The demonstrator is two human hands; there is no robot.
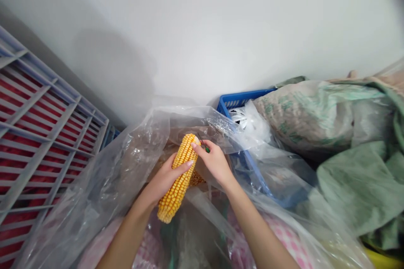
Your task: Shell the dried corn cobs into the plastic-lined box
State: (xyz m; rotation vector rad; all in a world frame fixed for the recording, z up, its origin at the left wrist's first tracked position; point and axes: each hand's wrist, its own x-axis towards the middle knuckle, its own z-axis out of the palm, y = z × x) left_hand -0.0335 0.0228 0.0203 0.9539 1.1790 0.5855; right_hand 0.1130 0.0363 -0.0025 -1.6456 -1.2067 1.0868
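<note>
A yellow corn cob, full of kernels, is held at a slant above an open clear plastic bag. My left hand wraps round its middle, the thumb lying across the kernels. At the cob's upper end is my right hand, its thumb by the pale tip. Between its fingers is a small green-handled tool with a thin dark shaft; most of it is hidden, so its exact kind does not show. Beneath the hands, loose corn kernels lie inside the plastic bag.
A grey-white slatted crate with red behind its slats stands at the left. To the right are a blue basket, a white plastic bag, a large printed sack and green cloth. A white wall rises behind.
</note>
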